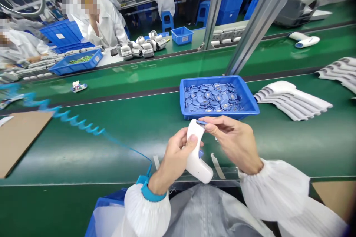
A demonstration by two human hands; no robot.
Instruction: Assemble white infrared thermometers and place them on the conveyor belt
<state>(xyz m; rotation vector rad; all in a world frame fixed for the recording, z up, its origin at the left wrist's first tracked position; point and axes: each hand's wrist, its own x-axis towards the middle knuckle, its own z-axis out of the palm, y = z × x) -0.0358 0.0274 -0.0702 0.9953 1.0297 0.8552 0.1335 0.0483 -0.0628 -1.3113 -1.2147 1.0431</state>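
Note:
My left hand [175, 153] is wrapped round a white plastic thermometer-shaped housing [196, 155], held over the near edge of the green belt. My right hand [235, 142] pinches a small blue part [200, 122] against the top end of the housing. Just beyond both hands stands a blue tray [250, 98] filled with several small blue round labels. A blue wrist strap [151, 190] sits on my left wrist, its coiled cord [72, 120] running off to the left.
A row of white housing shells [292, 100] lies right of the tray, more at the far right [339, 68]. A brown board [19, 137] lies at left. Two slanted metal posts [258, 18] rise behind the tray. People in white coats work across the far belt among blue bins [76, 63].

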